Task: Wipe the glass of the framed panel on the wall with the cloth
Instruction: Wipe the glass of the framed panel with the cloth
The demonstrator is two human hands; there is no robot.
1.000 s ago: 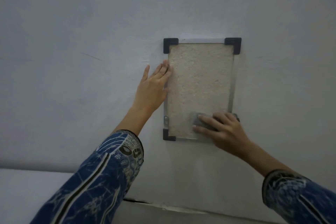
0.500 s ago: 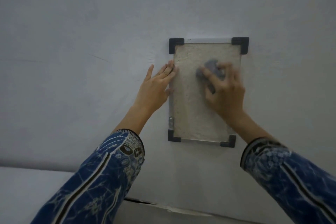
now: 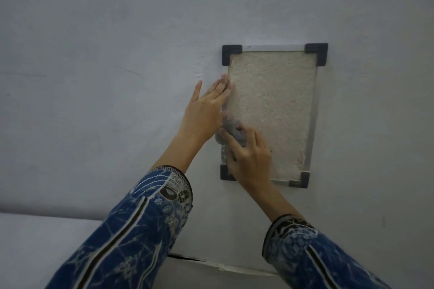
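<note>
Sweeping down to the lower left

Right hand (image 3: 249,155) has swung from the upper glass to the panel's (image 3: 272,110) lower-left edge, fingers closed on the grey cloth (image 3: 231,132) pressed there. Left hand (image 3: 206,110) stays flat and open, empty, bracing the left edge against the wall (image 3: 105,77). Judging by this, top and bottom are covered; the wipe looks well along.

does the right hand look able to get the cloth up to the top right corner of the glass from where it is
Probably yes: the right hand holds the cloth low on the left, and the glass above is bare; the left hand stays at the left edge.
</note>
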